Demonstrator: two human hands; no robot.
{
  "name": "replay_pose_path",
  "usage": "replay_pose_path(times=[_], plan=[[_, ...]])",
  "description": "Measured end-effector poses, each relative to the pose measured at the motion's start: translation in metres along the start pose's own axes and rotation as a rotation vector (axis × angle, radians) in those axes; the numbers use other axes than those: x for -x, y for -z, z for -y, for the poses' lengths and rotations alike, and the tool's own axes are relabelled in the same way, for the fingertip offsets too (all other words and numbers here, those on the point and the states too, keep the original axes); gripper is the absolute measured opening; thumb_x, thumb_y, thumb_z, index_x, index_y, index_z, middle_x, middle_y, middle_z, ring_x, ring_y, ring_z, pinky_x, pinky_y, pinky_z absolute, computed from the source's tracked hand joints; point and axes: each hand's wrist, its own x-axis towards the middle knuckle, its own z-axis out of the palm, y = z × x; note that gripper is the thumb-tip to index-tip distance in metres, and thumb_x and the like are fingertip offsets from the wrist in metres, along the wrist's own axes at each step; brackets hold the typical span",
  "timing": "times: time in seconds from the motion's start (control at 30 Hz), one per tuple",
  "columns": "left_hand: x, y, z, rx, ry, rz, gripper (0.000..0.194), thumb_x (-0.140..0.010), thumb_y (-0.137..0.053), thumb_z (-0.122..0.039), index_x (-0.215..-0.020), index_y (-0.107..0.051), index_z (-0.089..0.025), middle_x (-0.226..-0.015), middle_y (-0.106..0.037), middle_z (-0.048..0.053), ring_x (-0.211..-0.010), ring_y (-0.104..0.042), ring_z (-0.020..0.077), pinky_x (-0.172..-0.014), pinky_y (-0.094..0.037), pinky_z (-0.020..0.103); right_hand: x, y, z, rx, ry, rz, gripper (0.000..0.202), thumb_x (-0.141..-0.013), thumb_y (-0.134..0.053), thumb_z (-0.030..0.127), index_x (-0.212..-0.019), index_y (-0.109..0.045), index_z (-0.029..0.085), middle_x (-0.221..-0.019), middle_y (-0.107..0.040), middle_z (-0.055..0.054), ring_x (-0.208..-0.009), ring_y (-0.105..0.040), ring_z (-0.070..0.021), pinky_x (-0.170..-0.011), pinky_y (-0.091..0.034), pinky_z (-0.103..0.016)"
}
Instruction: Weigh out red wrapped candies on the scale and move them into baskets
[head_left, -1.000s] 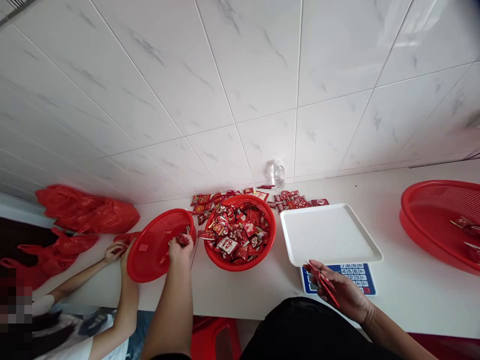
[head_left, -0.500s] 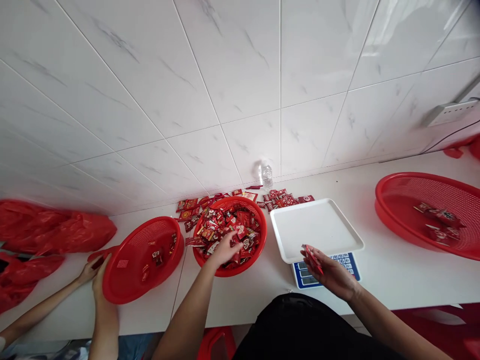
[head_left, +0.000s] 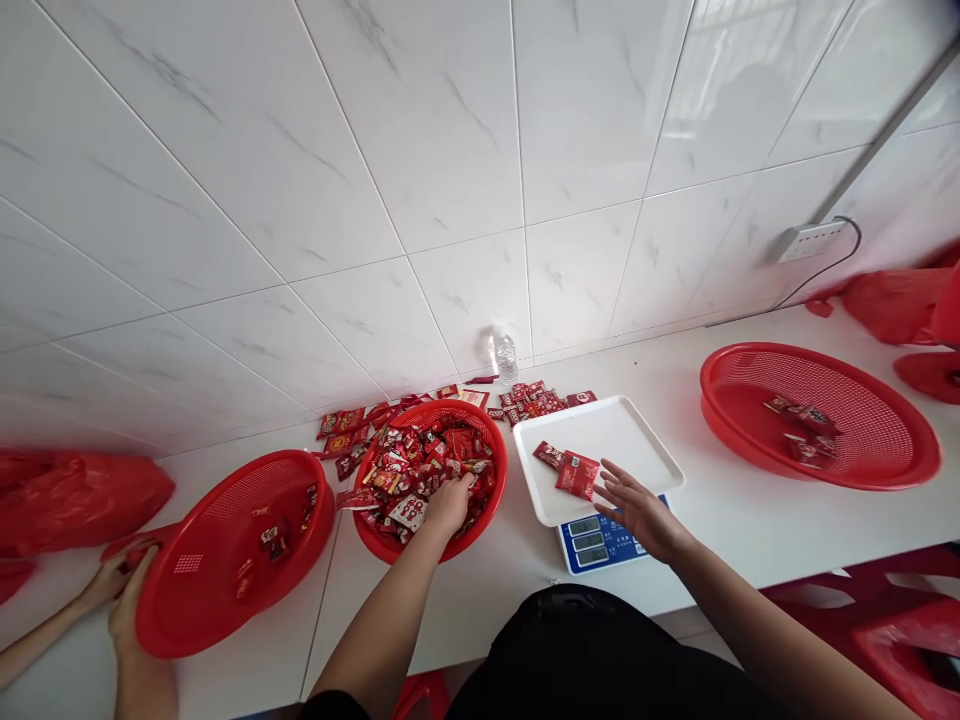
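My left hand (head_left: 448,505) reaches into the middle red basket (head_left: 501,460), which is full of small red packets (head_left: 409,512). Its fingers are bent down among the packets, and whether they pinch one is hidden. My right hand (head_left: 637,510) is open, fingers spread, over the right front part of the white scale tray (head_left: 637,440). Two red packets lie on the tray just left of it: a larger one (head_left: 577,474) and a smaller one (head_left: 550,455). Under the tray's front edge shows the blue scale panel (head_left: 600,545).
A left red basket (head_left: 202,570) and a right red basket (head_left: 750,400) hold a few packets each. Another person's hands (head_left: 124,590) are at the far left. Loose packets (head_left: 532,400) and a clear bottle (head_left: 505,357) lie or stand by the wall.
My right hand has let go of the red packets, which now lie on the tray, and its fingers have spread. My left hand has moved deeper among the packets. The view has shifted right.
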Motion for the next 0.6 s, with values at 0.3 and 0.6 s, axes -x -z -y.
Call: replay_pose_path(times=[0.3, 0.6], plan=[[-0.007, 0.047, -0.014, 0.393, 0.043, -0.257, 0.027, -0.089, -0.04, -0.036, -0.107, -0.054, -0.022, -0.088, -0.066, 0.005, -0.078, -0.061, 0.0174, -0.068, -0.043, 0.026, 0.009, 0.013, -0.003, 0.039, -0.033, -0.014, 0.049, -0.076, -0.066, 0.043, -0.123, -0.053, 0.032, -0.138, -0.045, -0.004, -0.119, -0.05, -0.028, -0.095, -0.045, -0.041], [0.004, -0.016, -0.123, 0.705, -0.389, -0.101, 0.042, -0.084, -0.051, -0.026, -0.126, -0.047, -0.025, -0.128, -0.053, 0.008, -0.116, -0.05, 0.0219, -0.097, -0.041, 0.038, 0.012, 0.009, 0.0, 0.122, -0.027, 0.016, 0.048, -0.075, -0.065, 0.046, -0.119, -0.057, 0.028, -0.128, -0.055, -0.007, -0.111, -0.056, -0.0272, -0.088, -0.047, -0.039]])
